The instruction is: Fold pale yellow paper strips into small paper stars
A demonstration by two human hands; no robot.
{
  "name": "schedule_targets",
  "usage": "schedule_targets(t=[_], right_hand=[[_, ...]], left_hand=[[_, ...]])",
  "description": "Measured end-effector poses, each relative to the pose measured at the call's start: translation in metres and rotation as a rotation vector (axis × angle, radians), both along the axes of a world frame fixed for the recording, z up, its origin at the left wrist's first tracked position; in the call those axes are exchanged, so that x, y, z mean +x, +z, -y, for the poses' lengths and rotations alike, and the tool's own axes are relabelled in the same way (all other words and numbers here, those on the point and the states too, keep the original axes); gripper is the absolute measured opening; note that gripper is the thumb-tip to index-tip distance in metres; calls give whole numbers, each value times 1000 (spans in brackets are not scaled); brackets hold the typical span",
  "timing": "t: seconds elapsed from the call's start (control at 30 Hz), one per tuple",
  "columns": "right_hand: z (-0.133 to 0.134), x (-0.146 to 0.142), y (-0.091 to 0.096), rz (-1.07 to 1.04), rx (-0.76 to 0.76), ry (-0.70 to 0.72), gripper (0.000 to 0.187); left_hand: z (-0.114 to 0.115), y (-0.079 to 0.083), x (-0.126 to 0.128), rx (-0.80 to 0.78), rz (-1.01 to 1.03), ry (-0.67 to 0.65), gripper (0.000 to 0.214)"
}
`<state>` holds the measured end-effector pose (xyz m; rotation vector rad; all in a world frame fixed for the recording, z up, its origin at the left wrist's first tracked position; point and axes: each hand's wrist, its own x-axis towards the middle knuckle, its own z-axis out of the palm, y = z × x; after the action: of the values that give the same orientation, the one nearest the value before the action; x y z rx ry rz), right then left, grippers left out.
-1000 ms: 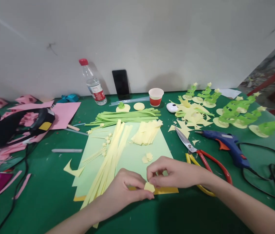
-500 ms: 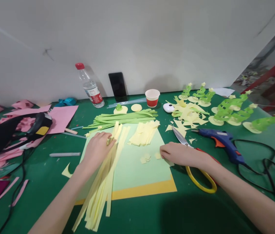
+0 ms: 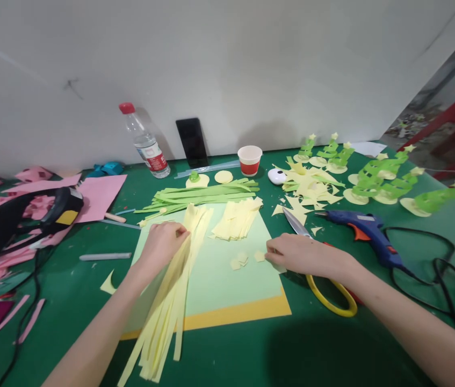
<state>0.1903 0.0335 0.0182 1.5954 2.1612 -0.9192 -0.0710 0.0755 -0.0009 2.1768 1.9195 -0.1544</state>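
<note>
My left hand (image 3: 161,243) rests on a bundle of long pale yellow paper strips (image 3: 173,293), fingers pinched together at its upper part. The strips lie across a light green sheet (image 3: 219,274) with a yellow-orange sheet (image 3: 247,312) under it. My right hand (image 3: 300,255) lies at the green sheet's right edge, fingers curled over the handles of the scissors (image 3: 324,290), beside a few small yellow paper squares (image 3: 243,259). What its fingers grip I cannot make out.
Green strips (image 3: 203,192) and a stack of short yellow pieces (image 3: 237,217) lie beyond. A blue glue gun (image 3: 366,231) with black cord sits right, with green paper trees (image 3: 388,180) behind. A water bottle (image 3: 142,141), phone (image 3: 189,142), red cup (image 3: 250,160), pink paper (image 3: 98,191) stand at the back and left.
Both hands left the small yellow piece near the front edge. The left hand went up to the yellow strips; the right hand moved right onto the scissors.
</note>
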Motion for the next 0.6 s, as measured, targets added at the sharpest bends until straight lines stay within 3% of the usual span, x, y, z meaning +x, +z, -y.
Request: schedule_targets(t=[0.2, 0.33, 0.43, 0.6], right_hand=[[-1, 6, 0, -116, 29, -64, 22], [-3, 7, 2, -370, 104, -142, 29], [-5, -2, 8, -639, 147, -202, 23], [-5, -22, 20, -971, 164, -306, 31]], left_hand=[[-1, 6, -3, 20, 111, 48, 20], [5, 23, 0, 28, 271, 64, 19], [14, 41, 12, -13, 419, 1, 22], [26, 62, 45, -88, 596, -127, 27]])
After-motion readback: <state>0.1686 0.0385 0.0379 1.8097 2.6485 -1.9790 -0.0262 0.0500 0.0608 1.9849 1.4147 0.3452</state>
